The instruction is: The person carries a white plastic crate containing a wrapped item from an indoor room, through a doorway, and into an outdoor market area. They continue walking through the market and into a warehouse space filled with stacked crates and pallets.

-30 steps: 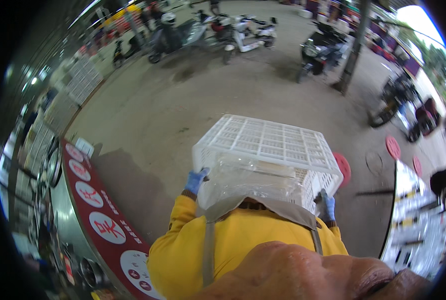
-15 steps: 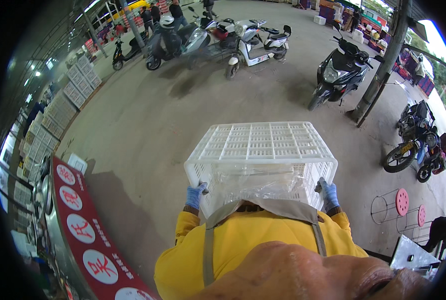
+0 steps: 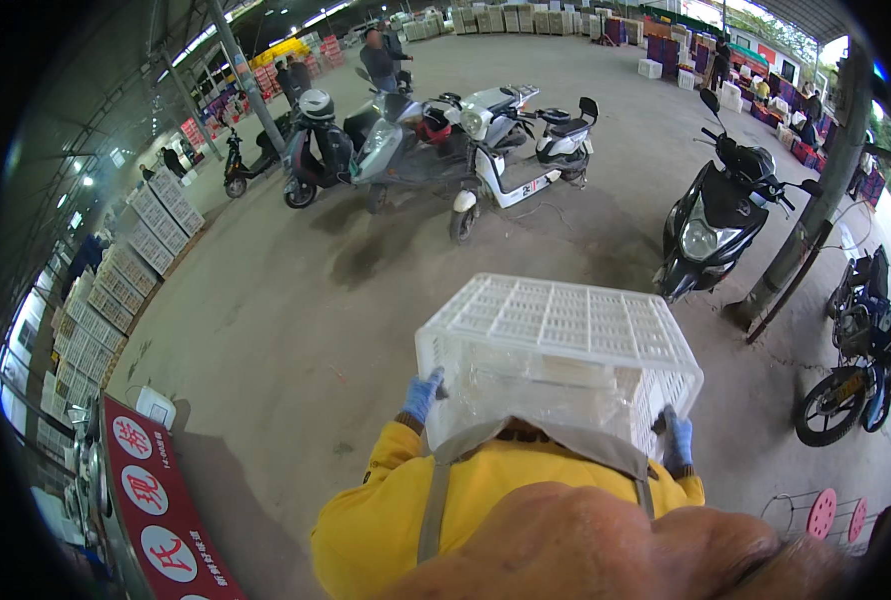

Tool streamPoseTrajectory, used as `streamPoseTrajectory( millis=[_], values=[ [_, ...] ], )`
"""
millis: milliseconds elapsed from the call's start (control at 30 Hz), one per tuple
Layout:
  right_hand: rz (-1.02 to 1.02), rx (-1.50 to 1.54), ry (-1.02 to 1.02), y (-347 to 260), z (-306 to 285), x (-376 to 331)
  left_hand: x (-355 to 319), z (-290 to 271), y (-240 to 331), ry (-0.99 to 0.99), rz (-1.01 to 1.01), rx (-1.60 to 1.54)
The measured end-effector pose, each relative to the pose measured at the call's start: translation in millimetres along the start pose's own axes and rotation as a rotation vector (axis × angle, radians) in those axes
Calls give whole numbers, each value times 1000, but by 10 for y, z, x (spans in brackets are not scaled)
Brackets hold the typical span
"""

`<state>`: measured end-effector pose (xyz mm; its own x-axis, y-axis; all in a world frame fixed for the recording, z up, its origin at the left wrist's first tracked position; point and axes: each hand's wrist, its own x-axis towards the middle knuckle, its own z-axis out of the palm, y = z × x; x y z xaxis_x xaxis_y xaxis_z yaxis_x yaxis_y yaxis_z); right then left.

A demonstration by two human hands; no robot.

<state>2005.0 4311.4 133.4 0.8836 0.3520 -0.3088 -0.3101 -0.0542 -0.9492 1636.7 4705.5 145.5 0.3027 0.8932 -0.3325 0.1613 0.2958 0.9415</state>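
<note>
The crate [image 3: 578, 318] is white, with a grid pattern. The gloves [image 3: 422, 397] are light blue, the jacket [image 3: 371, 520] is bright yellow, and the banner [image 3: 154, 508] is dark red with white circles.

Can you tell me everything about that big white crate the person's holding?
The crate is white and looks like plastic, box-shaped, with rows of slots in its walls. It is held before the yellow top, a gridded face upward and its opening toward the wearer. Clear film shows inside. The blue-gloved left hand grips its left end, the blue-gloved right hand its right.
</note>
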Motion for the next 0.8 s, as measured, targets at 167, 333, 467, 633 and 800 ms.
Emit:
streamPoseTrajectory(
  millis=[167, 333, 467, 633, 800],
  values=[
    [4, 75, -73, -876, 909, 1732, 1178, 602, 475, 28, 94, -101],
    [-35, -71, -157, -1462, 1858, 2851, 2431, 1003, 958, 202, -59, -123],
    [-140, -95, -180, -1730, 2564, 3977, 3634, 1393, 1428, 85, 79, -183],
    [27, 64, -51, -1855, 3064, 5228, 5165, 2060, 2040, -22, 139, -46],
    [115, 175, -37, -1968, 3296, 6462, 6634, 2957, 2604, -65, 34, -18]
  ],
)
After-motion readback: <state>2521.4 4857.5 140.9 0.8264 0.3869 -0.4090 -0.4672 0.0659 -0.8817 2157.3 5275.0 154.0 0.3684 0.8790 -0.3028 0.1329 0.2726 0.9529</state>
